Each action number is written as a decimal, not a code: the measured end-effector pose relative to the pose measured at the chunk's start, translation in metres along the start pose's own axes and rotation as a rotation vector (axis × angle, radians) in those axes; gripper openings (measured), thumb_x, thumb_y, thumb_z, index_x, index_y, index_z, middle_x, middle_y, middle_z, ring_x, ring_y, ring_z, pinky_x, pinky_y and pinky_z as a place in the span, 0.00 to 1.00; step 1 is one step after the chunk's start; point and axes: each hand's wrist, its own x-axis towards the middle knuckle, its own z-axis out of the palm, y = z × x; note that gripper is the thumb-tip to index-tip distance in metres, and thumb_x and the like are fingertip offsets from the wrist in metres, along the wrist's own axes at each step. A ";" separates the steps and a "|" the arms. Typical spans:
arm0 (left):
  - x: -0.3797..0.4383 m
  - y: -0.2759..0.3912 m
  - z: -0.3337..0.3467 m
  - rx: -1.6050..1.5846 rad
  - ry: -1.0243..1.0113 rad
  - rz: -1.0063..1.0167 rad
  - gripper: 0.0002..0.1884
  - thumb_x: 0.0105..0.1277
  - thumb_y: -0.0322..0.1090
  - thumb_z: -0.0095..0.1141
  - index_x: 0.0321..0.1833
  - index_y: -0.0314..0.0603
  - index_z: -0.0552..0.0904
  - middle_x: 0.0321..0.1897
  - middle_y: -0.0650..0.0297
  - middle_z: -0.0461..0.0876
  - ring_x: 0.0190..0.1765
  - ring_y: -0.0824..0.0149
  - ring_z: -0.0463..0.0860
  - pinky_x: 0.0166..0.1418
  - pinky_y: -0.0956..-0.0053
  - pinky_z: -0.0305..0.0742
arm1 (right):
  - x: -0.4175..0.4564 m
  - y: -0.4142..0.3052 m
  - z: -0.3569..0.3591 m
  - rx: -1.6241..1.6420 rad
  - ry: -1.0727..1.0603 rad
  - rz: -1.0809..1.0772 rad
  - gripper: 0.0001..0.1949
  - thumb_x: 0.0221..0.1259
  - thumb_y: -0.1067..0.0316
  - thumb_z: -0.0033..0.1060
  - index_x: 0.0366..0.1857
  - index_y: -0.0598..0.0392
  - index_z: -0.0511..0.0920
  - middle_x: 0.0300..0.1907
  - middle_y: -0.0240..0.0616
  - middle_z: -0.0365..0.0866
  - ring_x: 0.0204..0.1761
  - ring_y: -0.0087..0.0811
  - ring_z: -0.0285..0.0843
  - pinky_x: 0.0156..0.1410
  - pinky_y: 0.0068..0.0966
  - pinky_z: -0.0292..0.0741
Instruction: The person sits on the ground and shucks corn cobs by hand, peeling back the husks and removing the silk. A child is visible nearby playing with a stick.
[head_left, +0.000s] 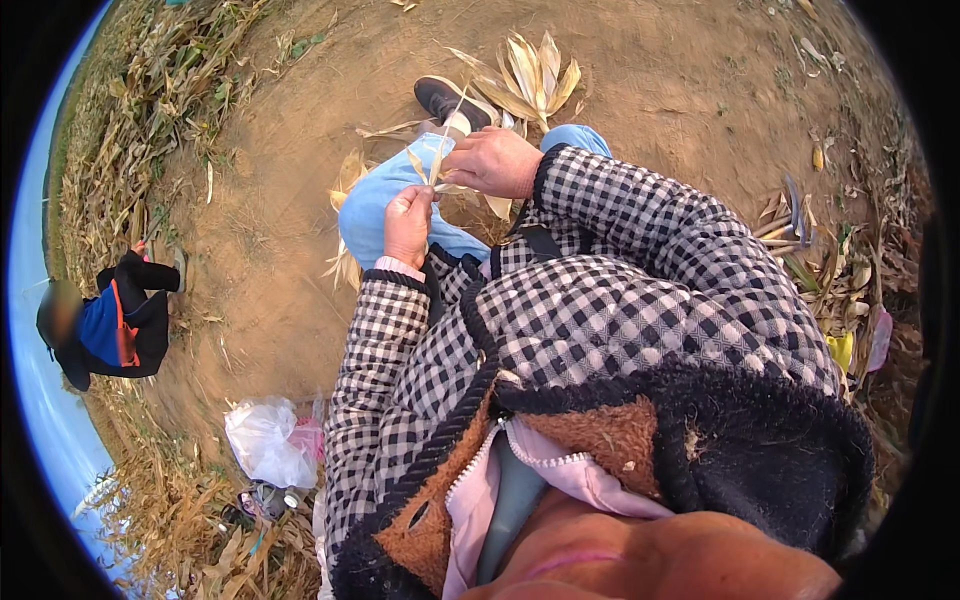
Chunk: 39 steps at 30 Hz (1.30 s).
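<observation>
Over the light blue trouser leg, my left hand (409, 223) pinches a dry strip of corn husk (435, 166) between thumb and fingertips. Close beside it, my right hand (495, 163) has its fingers bent over the husk's other part, and its fingertips are partly hidden. A thin end of husk sticks up past the hands towards the dark shoe (453, 103). Beyond my right hand, a fanned bunch of dry corn husks (538, 75) lies on the soil. More pale husks (343, 259) show beside and beneath the bent leg.
At the left sits another person (124, 322) in dark and blue clothing. White plastic bags (271, 442) lie at lower left near a bottle. A sickle blade (795, 214) shows among cut stalks on the right. Dry corn stalks (161, 97) are heaped at upper left.
</observation>
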 end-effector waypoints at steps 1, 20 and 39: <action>0.000 0.002 0.000 0.008 -0.004 -0.014 0.09 0.73 0.37 0.57 0.37 0.40 0.82 0.19 0.80 0.67 0.20 0.84 0.60 0.23 0.85 0.51 | 0.002 -0.001 -0.007 -0.005 0.024 -0.005 0.12 0.66 0.53 0.57 0.43 0.47 0.82 0.37 0.36 0.83 0.44 0.41 0.82 0.49 0.39 0.78; 0.006 -0.018 0.000 0.335 -0.149 0.206 0.12 0.70 0.37 0.60 0.30 0.39 0.79 0.22 0.71 0.79 0.21 0.71 0.71 0.28 0.75 0.67 | 0.000 -0.002 0.010 -0.135 -0.205 -0.163 0.06 0.60 0.62 0.59 0.38 0.47 0.79 0.40 0.30 0.81 0.54 0.33 0.79 0.63 0.39 0.69; 0.003 0.003 0.012 0.385 0.048 0.227 0.08 0.74 0.37 0.57 0.40 0.40 0.80 0.29 0.62 0.85 0.30 0.70 0.82 0.31 0.74 0.73 | 0.004 -0.014 0.011 0.031 -0.266 0.065 0.08 0.67 0.64 0.52 0.41 0.55 0.76 0.35 0.44 0.84 0.37 0.47 0.84 0.42 0.43 0.79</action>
